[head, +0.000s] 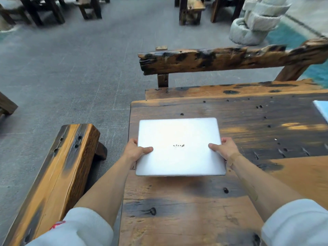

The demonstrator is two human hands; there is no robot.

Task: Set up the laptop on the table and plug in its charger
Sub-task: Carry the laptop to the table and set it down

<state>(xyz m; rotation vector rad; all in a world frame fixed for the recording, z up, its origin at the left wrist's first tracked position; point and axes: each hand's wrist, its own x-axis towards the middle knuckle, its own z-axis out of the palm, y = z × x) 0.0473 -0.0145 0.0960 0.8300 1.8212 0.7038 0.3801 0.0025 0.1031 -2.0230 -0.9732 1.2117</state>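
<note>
- I've got both hands on the closed silver laptop (180, 146): left hand (135, 150) grips its left edge, thumb on the lid; right hand (224, 149) grips the right edge the same way.
- The laptop sits over the near-left part of the table (195, 201), its front edge raised, with a shadow underneath.
- Around it: a pale blue flat item (322, 110) at the table's far right edge, well apart from the laptop.
- A chunky wooden bench (58, 171) runs beside the table on the left, and a backed bench (221, 61) stands across the far side.
- Bare tabletop lies ahead and to the right; the left table edge is just beside my left hand.
- The wood is rough, dark-stained and pitted with holes; the laptop lid is smooth with rounded corners.
- Grey stone floor (62, 68) stretches beyond.
</note>
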